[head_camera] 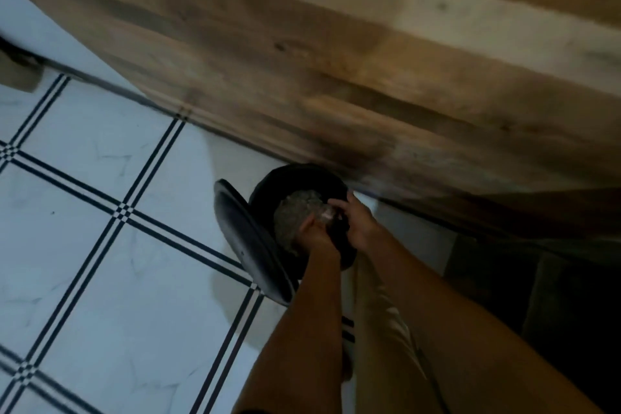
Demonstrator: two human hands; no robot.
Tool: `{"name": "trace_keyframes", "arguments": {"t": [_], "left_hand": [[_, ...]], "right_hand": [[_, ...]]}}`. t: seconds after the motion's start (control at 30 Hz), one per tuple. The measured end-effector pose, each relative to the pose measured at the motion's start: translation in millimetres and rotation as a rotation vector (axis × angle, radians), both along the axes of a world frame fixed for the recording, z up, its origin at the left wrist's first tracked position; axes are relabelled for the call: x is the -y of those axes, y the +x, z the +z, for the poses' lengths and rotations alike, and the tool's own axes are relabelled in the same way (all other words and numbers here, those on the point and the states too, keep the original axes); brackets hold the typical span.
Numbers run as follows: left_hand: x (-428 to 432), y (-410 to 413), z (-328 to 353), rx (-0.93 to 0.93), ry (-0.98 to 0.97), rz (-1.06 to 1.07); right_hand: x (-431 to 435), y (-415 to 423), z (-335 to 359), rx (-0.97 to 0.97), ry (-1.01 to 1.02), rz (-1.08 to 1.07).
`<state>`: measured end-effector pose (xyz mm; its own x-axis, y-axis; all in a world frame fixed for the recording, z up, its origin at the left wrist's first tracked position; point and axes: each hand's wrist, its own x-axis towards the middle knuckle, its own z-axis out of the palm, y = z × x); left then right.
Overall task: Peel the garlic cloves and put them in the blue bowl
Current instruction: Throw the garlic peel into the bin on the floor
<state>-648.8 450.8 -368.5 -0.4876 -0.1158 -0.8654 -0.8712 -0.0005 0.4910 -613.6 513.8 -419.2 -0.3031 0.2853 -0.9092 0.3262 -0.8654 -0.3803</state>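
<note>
We judge the main risk here to be spillage. Both hands work low over the open bin (304, 178), and the grey bundle (295, 215) they hold sits just inside its rim. If it tips toward the left, loose scraps could miss the opening and land on the tiled floor (100, 218). The raised lid (248, 242) stands at the bin's left edge, and a knock from a forearm could swing it down onto the hands. If any good cloves are mixed into the bundle, they could go out with the waste. The picture is dark and blurred, so we cannot tell what the bundle is.

We see no garlic cloves and no blue bowl in this view, so the task's things lie somewhere out of sight.

Both arms reach down and far, nearly straight, and meet over the bin. The right hand (356, 223) curls its fingers over the bundle's right edge and grips it. The left hand (314, 233) presses against the near side. Its fingers are hidden, so we cannot tell how it holds. A wooden cabinet (336, 77) rises just beyond the bin.
</note>
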Motion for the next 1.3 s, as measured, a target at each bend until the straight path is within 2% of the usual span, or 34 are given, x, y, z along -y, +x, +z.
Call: {"name": "trace_keyframes", "arguments": {"t": [0.03,0.17,0.27,0.33,0.5,0.57,0.63,0.77,0.9,1.03,1.13,1.2,1.3], "left_hand": [[-1,-2,-10,-0.048,-0.117,-0.091],[8,-11,-32,-0.106,-0.213,-0.132],[16,-14,-24,-0.127,-0.172,-0.312],[21,-18,-22,-0.100,-0.154,-0.305],[22,-12,3,-0.277,-0.205,-0.387],[23,0,19,-0.268,-0.081,-0.477],[23,11,40,-0.160,0.019,-0.546],[23,30,99,0.005,0.311,-0.496],[16,59,182,-0.176,0.242,-0.894],[0,90,259,-0.404,0.273,-1.263],[-3,134,311,-0.584,0.407,-1.574],[1,163,333,-0.687,0.524,-1.700],[31,225,362,-0.691,0.684,-1.930]], "right_hand": [[2,-1,4,0.027,0.046,0.020],[16,-9,32,0.047,0.004,0.115],[23,-8,42,0.063,0.029,0.106],[28,-8,48,0.087,0.049,0.085],[32,-1,66,0.250,0.216,-0.009],[30,9,80,0.221,0.191,-0.074],[29,29,107,0.178,0.112,-0.176],[30,77,171,0.051,0.039,-0.380],[29,120,244,0.035,0.147,-0.490],[37,161,322,0.030,0.313,-0.555],[66,204,372,0.014,0.448,-0.704],[92,227,396,0.000,0.534,-0.811],[159,274,426,0.005,0.627,-1.088]]}}
